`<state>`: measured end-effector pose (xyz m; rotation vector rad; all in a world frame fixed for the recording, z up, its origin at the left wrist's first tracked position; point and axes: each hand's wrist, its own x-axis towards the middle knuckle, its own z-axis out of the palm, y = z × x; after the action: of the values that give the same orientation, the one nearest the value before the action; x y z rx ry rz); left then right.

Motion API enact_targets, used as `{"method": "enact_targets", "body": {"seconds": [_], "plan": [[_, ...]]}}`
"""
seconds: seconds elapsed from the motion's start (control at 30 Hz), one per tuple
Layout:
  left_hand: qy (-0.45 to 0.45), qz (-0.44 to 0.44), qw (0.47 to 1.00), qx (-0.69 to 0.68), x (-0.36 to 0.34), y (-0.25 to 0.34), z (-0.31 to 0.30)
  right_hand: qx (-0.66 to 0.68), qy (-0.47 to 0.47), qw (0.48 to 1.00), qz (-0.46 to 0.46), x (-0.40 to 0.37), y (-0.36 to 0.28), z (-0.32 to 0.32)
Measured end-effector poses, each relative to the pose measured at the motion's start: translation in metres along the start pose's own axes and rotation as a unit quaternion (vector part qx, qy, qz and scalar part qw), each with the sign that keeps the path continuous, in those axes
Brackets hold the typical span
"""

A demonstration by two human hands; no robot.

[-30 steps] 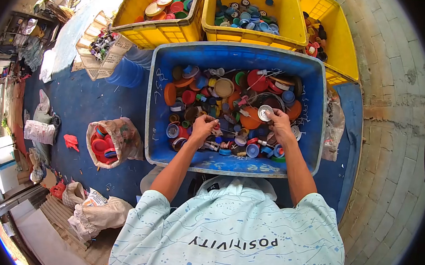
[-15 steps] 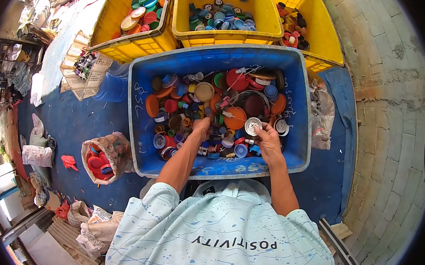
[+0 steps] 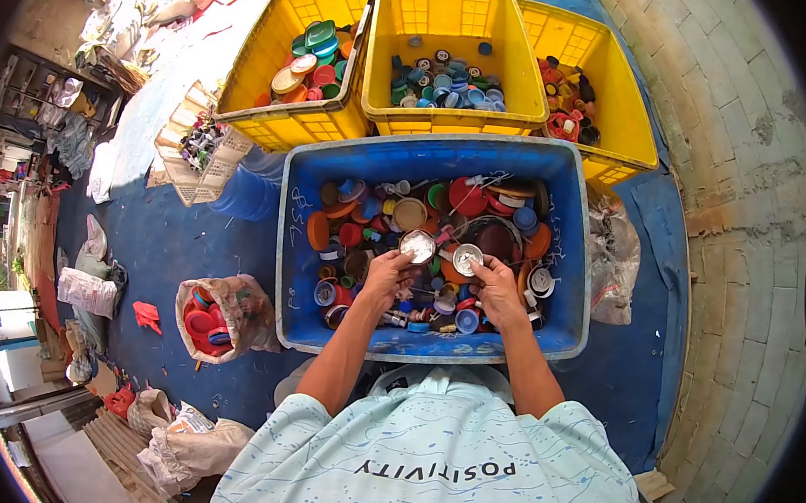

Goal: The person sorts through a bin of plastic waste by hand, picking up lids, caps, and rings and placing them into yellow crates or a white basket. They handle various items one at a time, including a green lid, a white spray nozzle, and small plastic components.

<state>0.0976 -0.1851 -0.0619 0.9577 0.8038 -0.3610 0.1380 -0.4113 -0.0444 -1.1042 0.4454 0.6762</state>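
Note:
Over the blue crate (image 3: 293,244), my left hand (image 3: 388,277) is closed on a round cap (image 3: 417,246) with a whitish, shiny inner face. My right hand (image 3: 498,291) pinches a second round cap (image 3: 466,258), white-rimmed with a greyish inside. The two caps are held side by side, a small gap between them. Below them the crate holds a heap of mixed plastic lids and caps, among them a red lid (image 3: 468,196), a tan lid (image 3: 410,215) and an orange lid (image 3: 317,231).
Beyond the crate stand a left yellow crate (image 3: 290,131), a middle yellow crate (image 3: 454,122) and a right yellow crate (image 3: 629,164), each with caps inside. A sack of red lids (image 3: 249,320) is at the left. A block wall (image 3: 747,276) runs along the right.
My left hand has come up from the heap with a cap in it. My right hand still holds its cap, now nearer the left one. The view has shifted.

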Motion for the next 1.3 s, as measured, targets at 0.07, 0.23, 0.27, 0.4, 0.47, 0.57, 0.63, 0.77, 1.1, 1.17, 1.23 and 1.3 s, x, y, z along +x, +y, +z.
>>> {"method": "enact_targets", "body": {"seconds": [0.07,0.23,0.27,0.4,0.47,0.57,0.63,0.77,1.1,1.17,1.23,1.3], "plan": [[-0.010,0.018,1.000,-0.004,0.001,0.008,0.007,0.000,-0.009,1.000,-0.018,0.008,-0.005,0.011],[-0.013,0.017,0.999,-0.035,0.005,0.011,0.013,0.012,-0.017,0.999,-0.026,0.020,-0.009,0.017],[-0.011,0.012,0.999,-0.038,0.007,0.013,0.012,0.021,-0.006,0.999,-0.025,0.020,-0.011,0.019],[-0.006,0.002,0.999,-0.040,0.017,0.033,0.019,0.051,0.012,0.998,-0.028,0.028,-0.025,0.023],[-0.025,0.021,0.999,-0.034,0.029,0.063,0.032,0.068,-0.001,0.997,-0.047,0.042,-0.045,0.030],[-0.083,0.094,0.992,-0.031,0.050,0.132,0.066,0.063,-0.024,0.992,-0.111,0.076,-0.107,0.054],[-0.127,0.134,0.982,-0.035,0.065,0.178,0.087,0.075,-0.042,0.984,-0.155,0.100,-0.154,0.074],[-0.088,0.151,0.982,-0.071,0.086,0.220,0.110,0.035,0.026,0.983,-0.181,0.135,-0.194,0.088],[-0.012,0.007,0.996,-0.092,0.084,0.078,0.016,-0.090,0.175,0.968,-0.154,0.105,-0.074,-0.009],[0.016,-0.044,0.995,-0.092,0.085,0.040,-0.011,-0.219,0.179,0.950,-0.133,0.096,-0.047,-0.031],[0.030,-0.080,0.992,-0.097,0.076,0.012,-0.026,-0.346,0.158,0.916,-0.126,0.089,-0.024,-0.045],[0.037,-0.105,0.988,-0.107,0.065,-0.005,-0.034,-0.511,0.120,0.842,-0.128,0.086,-0.007,-0.051]]}}
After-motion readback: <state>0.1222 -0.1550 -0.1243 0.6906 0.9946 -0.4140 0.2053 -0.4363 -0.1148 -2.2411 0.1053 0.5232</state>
